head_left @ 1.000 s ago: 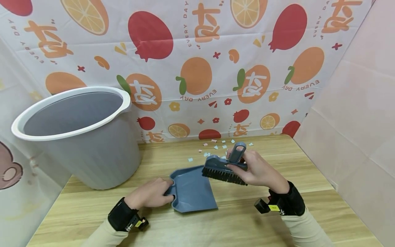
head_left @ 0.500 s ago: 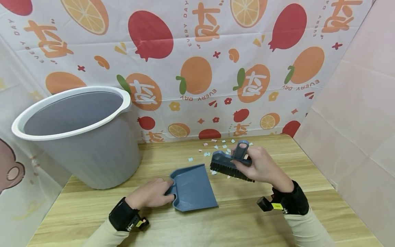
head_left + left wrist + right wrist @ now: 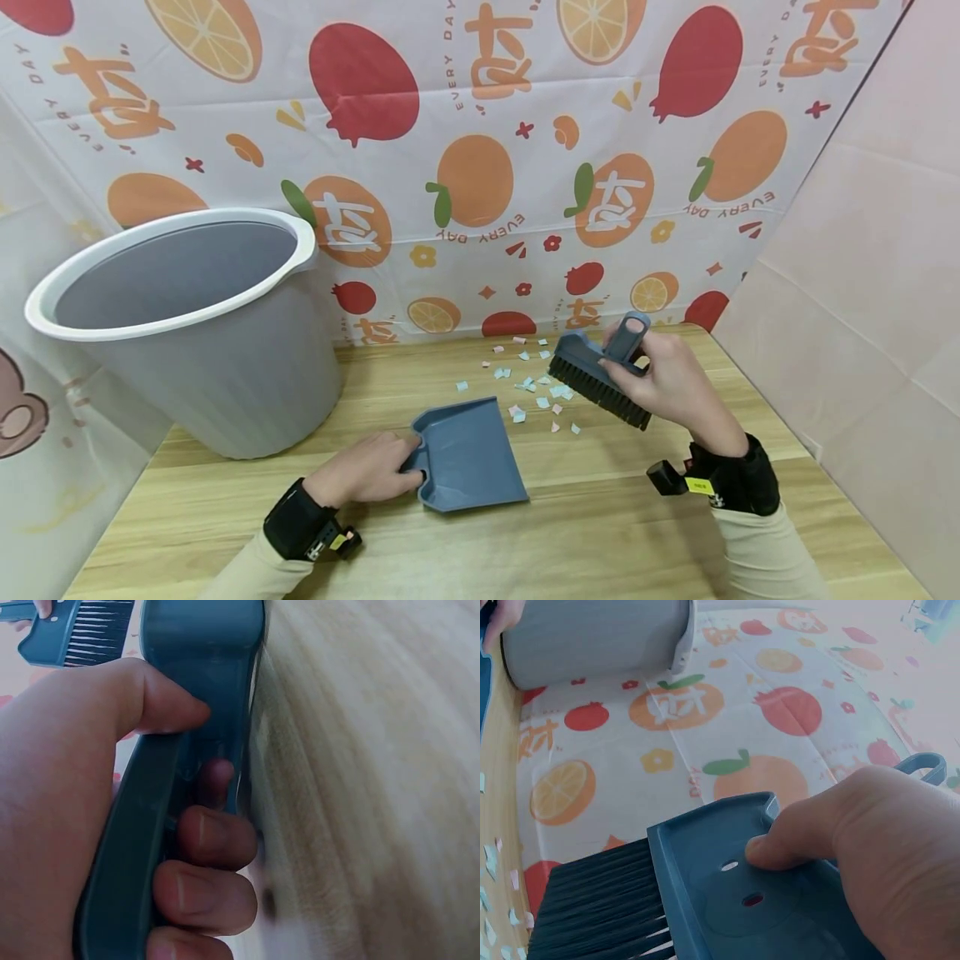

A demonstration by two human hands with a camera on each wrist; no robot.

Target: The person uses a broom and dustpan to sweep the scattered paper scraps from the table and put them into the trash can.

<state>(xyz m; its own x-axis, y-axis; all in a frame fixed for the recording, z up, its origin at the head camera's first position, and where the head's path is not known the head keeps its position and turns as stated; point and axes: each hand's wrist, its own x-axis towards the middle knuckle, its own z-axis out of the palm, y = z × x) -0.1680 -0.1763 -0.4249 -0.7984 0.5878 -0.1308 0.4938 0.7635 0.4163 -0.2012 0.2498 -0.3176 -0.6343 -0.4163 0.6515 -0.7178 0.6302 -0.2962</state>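
Observation:
My left hand [image 3: 369,472] grips the handle of a blue-grey dustpan [image 3: 472,462], which lies on the wooden table with its open edge facing right. The left wrist view shows the fingers [image 3: 214,900] curled round that handle. My right hand [image 3: 667,379] holds a matching hand brush [image 3: 588,358] with dark bristles, raised at the right of the scraps and tilted. In the right wrist view the thumb presses on the body of the brush [image 3: 742,877]. Small pale blue and pink paper scraps [image 3: 542,402] lie scattered between dustpan and brush, towards the back wall.
A large grey bin [image 3: 247,367] with a white rim stands at the left behind my left hand. A fruit-printed cloth [image 3: 472,183] hangs along the back of the wooden table [image 3: 600,533]. Pale sheets hang at both sides.
My right hand has moved the brush to the right and away from the dustpan, uncovering more paper scraps. The left hand and the dustpan have stayed in place.

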